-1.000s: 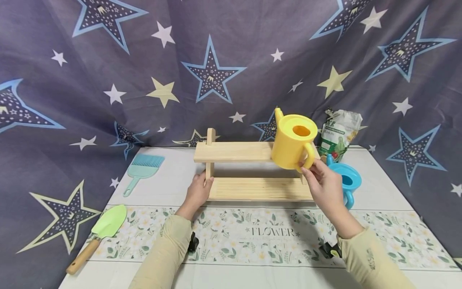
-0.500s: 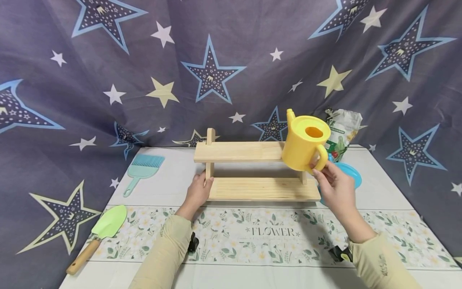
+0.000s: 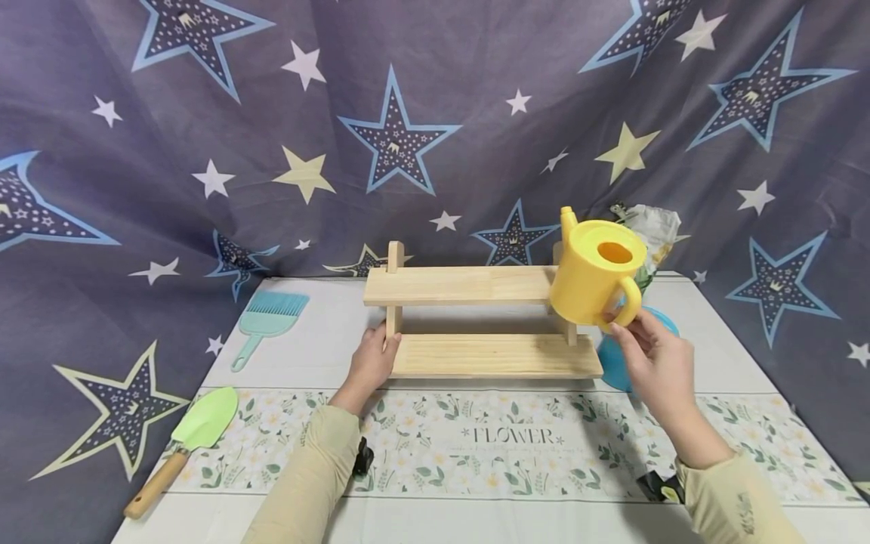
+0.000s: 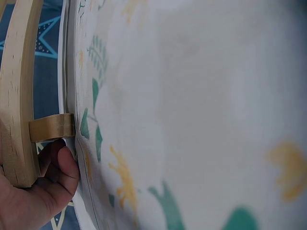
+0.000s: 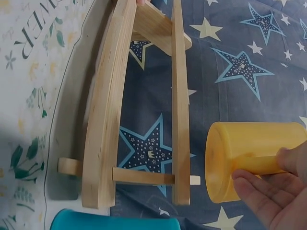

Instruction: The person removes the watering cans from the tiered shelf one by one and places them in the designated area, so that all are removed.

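Observation:
My right hand (image 3: 659,370) pinches the handle of a yellow watering can (image 3: 591,276), holding it raised in front of the right end of a two-tier wooden shelf (image 3: 492,355). In the right wrist view the can's base (image 5: 218,160) faces the shelf, apart from its upper board (image 5: 180,105). The can's spout points away from me. At the shelf's left end, my left hand (image 3: 372,361) grips the lower board beside the upright post. Seen from the left wrist, its fingers (image 4: 64,167) curl in near the board's end. Behind the right hand, a blue watering can (image 3: 615,366) is partly hidden.
A seed or soil bag (image 3: 655,227) stands at the back right, partly covered by the yellow can. To the left lie a teal brush (image 3: 272,313) and a green trowel (image 3: 207,418) with a wooden handle. A starry curtain (image 3: 435,91) hangs behind the table.
My right hand has carried the yellow watering can rightward along the shelf, past its right end, now covering more of the bag. The left hand stays in place on the shelf.

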Available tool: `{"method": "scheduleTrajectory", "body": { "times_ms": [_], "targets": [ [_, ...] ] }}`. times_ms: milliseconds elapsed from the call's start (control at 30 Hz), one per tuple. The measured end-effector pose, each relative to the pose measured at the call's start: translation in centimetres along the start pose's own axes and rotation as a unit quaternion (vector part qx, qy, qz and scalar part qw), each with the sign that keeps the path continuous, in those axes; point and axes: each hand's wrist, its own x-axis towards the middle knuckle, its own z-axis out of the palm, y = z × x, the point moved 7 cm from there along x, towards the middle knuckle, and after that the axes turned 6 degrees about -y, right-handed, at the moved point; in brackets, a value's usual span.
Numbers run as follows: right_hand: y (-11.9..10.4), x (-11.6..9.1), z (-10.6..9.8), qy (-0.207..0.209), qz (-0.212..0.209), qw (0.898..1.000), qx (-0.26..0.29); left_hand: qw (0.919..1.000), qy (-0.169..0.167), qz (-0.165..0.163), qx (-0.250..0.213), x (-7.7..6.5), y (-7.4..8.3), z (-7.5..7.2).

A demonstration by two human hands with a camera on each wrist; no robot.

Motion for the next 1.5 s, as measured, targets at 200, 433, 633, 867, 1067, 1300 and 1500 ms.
{"method": "scheduleTrajectory", "body": {
  "times_ms": [200, 433, 633, 867, 1067, 1300, 1500],
  "targets": [
    [0.2, -0.1, -1.0, 0.008, 0.004, 1.0, 0.002, 1.0, 0.0, -0.001, -0.006, 0.0, 0.0, 0.0],
    [0.8, -0.6, -2.3, 0.021, 0.022, 0.999, -0.014, 1.0, 0.0, -0.003, -0.002, 0.0, 0.0, 0.0],
    [1.2, -0.8, -3.1, 0.028, 0.027, 0.999, -0.017, 1.0, -0.001, -0.004, 0.001, 0.1, 0.0, 0.0],
    [1.8, -1.0, -4.1, 0.033, 0.04, 0.998, -0.033, 1.0, -0.006, -0.005, -0.003, 0.0, 0.0, 0.0],
    [2.6, -1.3, -5.1, 0.035, 0.066, 0.996, -0.052, 0.9999, -0.008, -0.009, -0.005, -0.2, 0.2, -0.1],
    [3.3, -1.6, -6.4, 0.054, 0.076, 0.994, -0.059, 1.0, -0.007, -0.006, -0.003, -0.1, 0.2, -0.1],
    [3.9, -2.2, -7.0, 0.057, 0.095, 0.991, -0.072, 0.9999, -0.005, -0.006, -0.007, -0.1, 0.1, 0.0]
  ]
}}
